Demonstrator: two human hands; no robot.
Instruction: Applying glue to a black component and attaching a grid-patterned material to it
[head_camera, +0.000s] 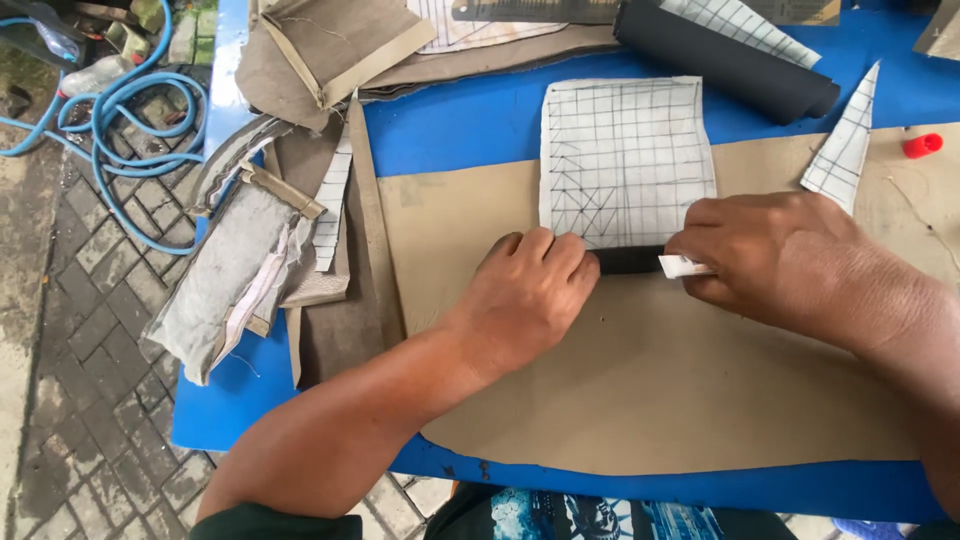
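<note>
A white square piece with a drawn grid (625, 160) lies on a large tan sheet of material (650, 380) spread over a blue table (470, 125). A black strip (628, 260) shows along the grid piece's near edge. My left hand (525, 295) presses down with curled fingers on the grid piece's lower left corner and the strip's end. My right hand (790, 260) grips a small white object (682, 266), its tip touching the strip's right end.
A black roll (725, 58) and a triangular grid scrap (845, 150) lie at the back right, beside a red cap (922, 145). Stacked grey and brown fabric pieces (255, 260) hang over the left edge. A blue hose (120, 120) coils on the paved ground.
</note>
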